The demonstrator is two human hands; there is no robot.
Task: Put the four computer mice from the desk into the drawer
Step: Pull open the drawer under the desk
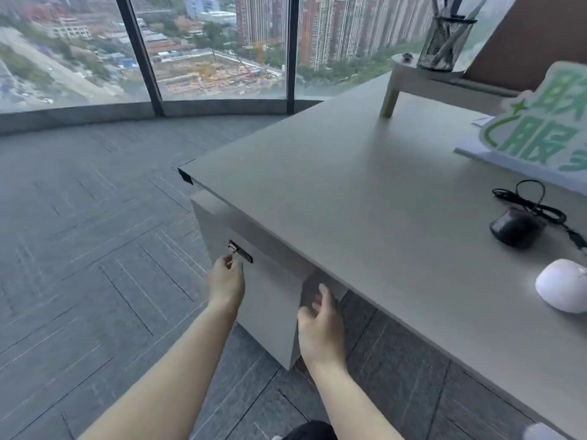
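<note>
Barely begun, by the look of it: drawer (270, 300) under the desk (365, 201) shut, no mouse moved. Black mouse (516, 228) with its cable and white mouse (563, 285) lying on the desk at the right edge; other two out of view, apart from a pale blurred shape at the bottom right corner that cannot be identified. Left hand (226, 282) up at the lock (239, 251), fingertips pinched on or just at the key, exact hold too blurred to tell. Right hand (320, 331) loosely open, holding nothing, fingers at the drawer's right edge, seemingly ready to pull. Both mice well apart from both hands, up and to the right. Left to do: unlocking, opening, all four transfers.
</note>
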